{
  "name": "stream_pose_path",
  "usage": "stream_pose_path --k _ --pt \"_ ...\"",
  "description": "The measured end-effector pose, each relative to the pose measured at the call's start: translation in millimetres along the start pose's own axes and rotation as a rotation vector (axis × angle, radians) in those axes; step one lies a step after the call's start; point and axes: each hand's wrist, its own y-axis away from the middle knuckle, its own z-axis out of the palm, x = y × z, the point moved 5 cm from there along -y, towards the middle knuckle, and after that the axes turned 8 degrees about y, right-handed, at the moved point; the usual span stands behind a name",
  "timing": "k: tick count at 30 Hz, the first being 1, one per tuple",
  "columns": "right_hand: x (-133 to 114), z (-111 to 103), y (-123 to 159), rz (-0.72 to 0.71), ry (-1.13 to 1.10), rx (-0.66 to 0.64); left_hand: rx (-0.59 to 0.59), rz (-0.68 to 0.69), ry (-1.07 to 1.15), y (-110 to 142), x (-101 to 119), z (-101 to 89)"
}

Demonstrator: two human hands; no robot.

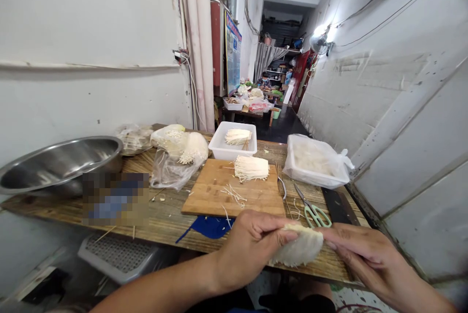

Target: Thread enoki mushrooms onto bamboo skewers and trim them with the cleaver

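Observation:
Near the table's front edge, a flat slab of enoki mushrooms (300, 247) hangs between my two hands. My left hand (254, 237) pinches its left side between thumb and fingers. At its upper right corner, the fingers of my right hand (360, 249) are closed on the slab; whether they also hold something thin is hidden. Just beyond lies a wooden cutting board (206, 186) with a trimmed enoki bunch (251, 167) at its far edge and loose enoki strands (234, 195) in the middle. Green-handled scissors (314, 211) rest right of the board, close to my right hand.
Behind the board stands a white tub (218, 146) holding more enoki. A bagged tray (318, 162) is at right, bagged enoki (183, 149) and a steel basin (62, 157) at left. Bamboo skewers (280, 176) lie beside the board. A person (264, 80) sits far back.

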Motion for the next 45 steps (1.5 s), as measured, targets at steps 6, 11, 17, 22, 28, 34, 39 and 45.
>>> stream_pose_path --k 6,11,17,22,28,34,39,45 --pt "8 4 13 0.036 0.041 -0.131 0.034 0.0 0.01 4 0 -2.0" --pt "9 1 10 0.018 -0.052 -0.154 0.002 -0.069 0.095 3 -2 1.3" --pt "10 -4 2 -0.011 -0.071 -0.113 -0.03 -0.095 0.146 4 0 5.1" --pt "9 -4 -2 -0.037 -0.108 -0.06 -0.062 -0.114 0.178 2 1 5.3" --pt "3 -4 -9 -0.042 -0.136 -0.032 -0.069 -0.141 0.214 1 -3 5.8" --pt "0 -4 -7 -0.053 -0.09 0.016 -0.07 -0.141 0.208 -1 -2 4.7" --pt "-2 -2 -6 -0.03 0.041 0.055 -0.05 -0.131 0.116 -4 -8 0.2" --pt "-4 7 -6 0.045 0.099 0.049 0.037 -0.149 0.133 -12 -11 -8.8"
